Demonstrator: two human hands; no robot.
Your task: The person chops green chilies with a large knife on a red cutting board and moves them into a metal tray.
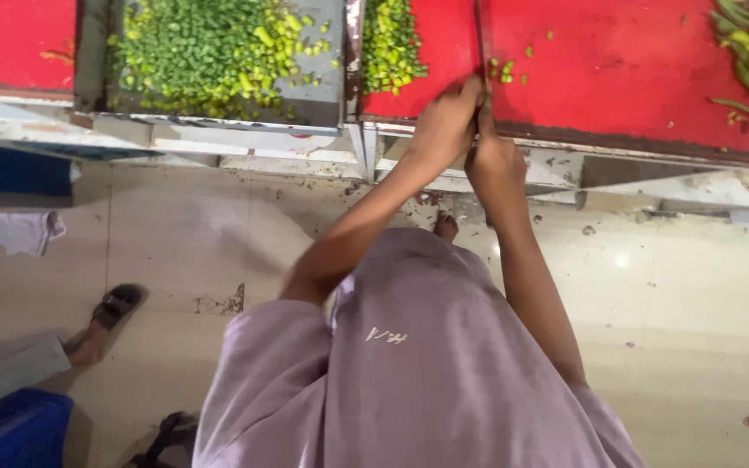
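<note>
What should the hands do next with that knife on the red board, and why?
Probably sweep the few loose chopped green bits toward the big pile. Both the left hand and right hand are closed together at the knife by the near edge of the red board. The blade lies beside those stray bits, and uncut beans lie far off at the right.

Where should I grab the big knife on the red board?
Best by its handle, at the board's near edge, coming from the near side. The knife lies pointing away across the red board, thin blade far, handle end near. Both the left hand and the right hand meet there.
</note>
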